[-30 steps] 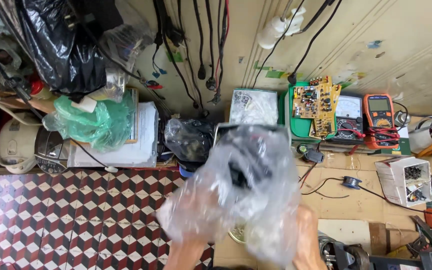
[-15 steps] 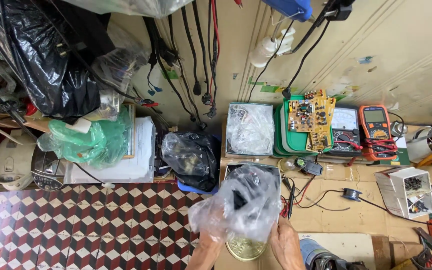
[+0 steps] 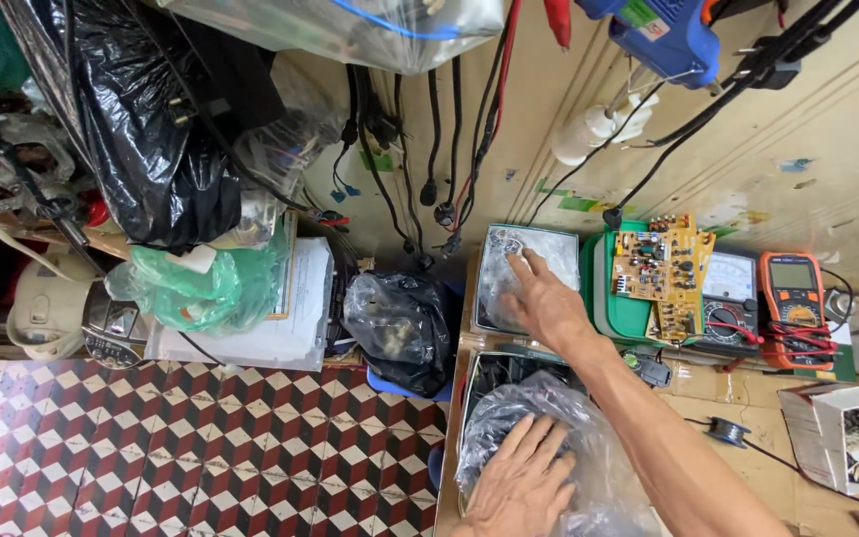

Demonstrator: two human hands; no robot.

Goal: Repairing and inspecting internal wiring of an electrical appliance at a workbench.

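Observation:
My left hand (image 3: pixel 521 484) lies flat, fingers spread, on a clear plastic bag (image 3: pixel 519 413) with dark parts inside. The bag rests in a shallow box at the near edge of the wooden bench (image 3: pixel 738 398). My right hand (image 3: pixel 546 299) reaches forward across the bench. Its open fingers rest on a flat grey box wrapped in clear plastic (image 3: pixel 501 295) that stands against the wall. Neither hand grips anything.
Right of the grey box are a green tray (image 3: pixel 599 298) with a circuit board (image 3: pixel 660 268), an analogue meter (image 3: pixel 728 303) and an orange multimeter (image 3: pixel 794 298). A small black bag (image 3: pixel 400 328), green bag (image 3: pixel 211 288), hanging cables (image 3: pixel 429 149) and chequered floor (image 3: pixel 181 447) lie left.
The clear bag, held up in both hands before, has come down onto the bench. My right hand let go of it and moved forward onto the wrapped grey box.

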